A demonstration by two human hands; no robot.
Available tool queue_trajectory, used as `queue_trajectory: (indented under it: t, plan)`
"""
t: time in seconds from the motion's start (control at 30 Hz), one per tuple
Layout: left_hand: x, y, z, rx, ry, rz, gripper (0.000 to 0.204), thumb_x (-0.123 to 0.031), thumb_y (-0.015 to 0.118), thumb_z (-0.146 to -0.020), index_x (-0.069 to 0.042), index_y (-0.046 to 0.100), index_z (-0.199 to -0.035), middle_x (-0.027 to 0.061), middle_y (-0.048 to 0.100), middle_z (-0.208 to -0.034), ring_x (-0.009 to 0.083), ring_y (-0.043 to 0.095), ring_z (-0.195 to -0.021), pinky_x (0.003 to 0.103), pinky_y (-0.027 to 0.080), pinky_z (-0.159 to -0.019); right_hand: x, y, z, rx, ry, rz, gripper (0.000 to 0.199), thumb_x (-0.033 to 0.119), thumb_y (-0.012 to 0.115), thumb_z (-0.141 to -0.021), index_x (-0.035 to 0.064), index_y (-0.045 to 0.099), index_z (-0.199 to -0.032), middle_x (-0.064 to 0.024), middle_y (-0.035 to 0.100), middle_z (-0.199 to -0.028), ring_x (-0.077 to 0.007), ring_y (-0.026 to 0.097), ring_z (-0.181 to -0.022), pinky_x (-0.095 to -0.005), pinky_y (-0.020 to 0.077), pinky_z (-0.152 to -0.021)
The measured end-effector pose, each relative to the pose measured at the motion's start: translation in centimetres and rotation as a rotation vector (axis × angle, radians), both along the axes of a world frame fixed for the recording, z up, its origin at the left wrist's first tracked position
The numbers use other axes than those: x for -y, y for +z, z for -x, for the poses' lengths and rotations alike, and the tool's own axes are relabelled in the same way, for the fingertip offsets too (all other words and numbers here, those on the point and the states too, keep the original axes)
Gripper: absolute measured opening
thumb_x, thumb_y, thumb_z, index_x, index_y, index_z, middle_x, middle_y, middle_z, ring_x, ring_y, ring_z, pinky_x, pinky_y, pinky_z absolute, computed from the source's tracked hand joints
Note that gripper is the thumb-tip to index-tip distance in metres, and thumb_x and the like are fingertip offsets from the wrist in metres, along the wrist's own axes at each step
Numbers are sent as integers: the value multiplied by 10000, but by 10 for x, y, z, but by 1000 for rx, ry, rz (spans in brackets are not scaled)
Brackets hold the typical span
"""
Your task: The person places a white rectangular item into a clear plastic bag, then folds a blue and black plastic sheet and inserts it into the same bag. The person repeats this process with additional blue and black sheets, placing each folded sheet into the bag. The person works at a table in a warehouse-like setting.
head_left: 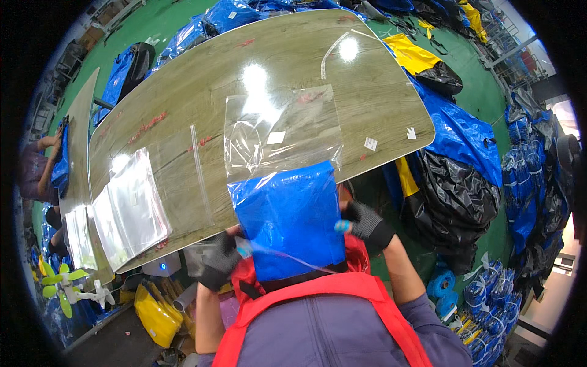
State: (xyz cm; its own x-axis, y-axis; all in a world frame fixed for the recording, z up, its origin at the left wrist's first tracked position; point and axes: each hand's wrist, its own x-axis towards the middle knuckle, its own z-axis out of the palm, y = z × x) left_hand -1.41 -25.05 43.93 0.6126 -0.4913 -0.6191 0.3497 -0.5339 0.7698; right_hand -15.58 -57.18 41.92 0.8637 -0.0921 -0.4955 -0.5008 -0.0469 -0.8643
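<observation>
A folded blue tarpaulin-like bag lies over the near table edge, against my front. Its far end reaches into a clear plastic bag spread flat on the table, with a small white label on it. My left hand, in a dark glove, is closed at the left edge of the blue bag, thumb on its near side. At the right edge, my right hand, in a similar dotted glove, pinches the blue bag with its thumb in front. Both hands are slightly blurred, and the fingers behind the bag are hidden.
Clear plastic bags lie stacked on the wood-patterned table, left. Black and blue bags pile up at the right. Yellow bags and a green fan stand lower left. Another person's arm is at a far-left table.
</observation>
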Motion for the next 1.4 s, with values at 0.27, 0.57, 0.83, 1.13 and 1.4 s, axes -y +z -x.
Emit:
queue_trajectory:
  t: [0.27, 0.57, 0.83, 1.13, 1.4]
  plan:
    - [26, -56, 31, 258, 342, 199, 323, -257, 609, -912, -42, 582, -1151, 84, 634, -1096, 155, 578, -962, 300, 465, -820, -29, -1, -27, 177, -273, -99, 773, 475, 742, -756, 30, 456, -1320, -140, 555, -1250, -224, 539, -1114, -368, 435, -965]
    - [-1, -47, 50, 373, 395, 405, 312, -181, 580, -928, -24, 561, -1197, 117, 621, -1112, 188, 585, -1036, 308, 473, -873, -28, -22, 27, 113, -290, -310, 796, 417, 776, -748, 58, 412, -1359, -120, 541, -1263, -241, 526, -1133, -386, 441, -972]
    - [32, -13, 13, 806, 167, -58, 184, -174, 563, -923, -33, 638, -1016, 190, 664, -877, 297, 669, -777, 358, 506, -661, -13, -5, 1, 144, -167, -175, 777, 459, 734, -778, 26, 432, -1348, -157, 568, -1222, -254, 556, -1098, -395, 456, -955]
    - [-23, -57, 96, 643, 333, 50, 134, -103, 591, -861, -40, 643, -967, 110, 672, -797, 173, 649, -719, 288, 497, -665, -52, 8, 38, 37, -206, -272, 719, 367, 718, -818, 13, 411, -1363, -149, 546, -1262, -236, 539, -1124, -373, 453, -951]
    - [-31, -26, 1, -92, 399, 560, 688, -428, 630, -877, -42, 350, -1374, 122, 585, -1149, 211, 596, -1003, 371, 506, -888, -51, 17, 15, -2, -38, -337, 756, 331, 746, -800, 11, 384, -1382, -149, 532, -1294, -237, 519, -1169, -372, 438, -978]
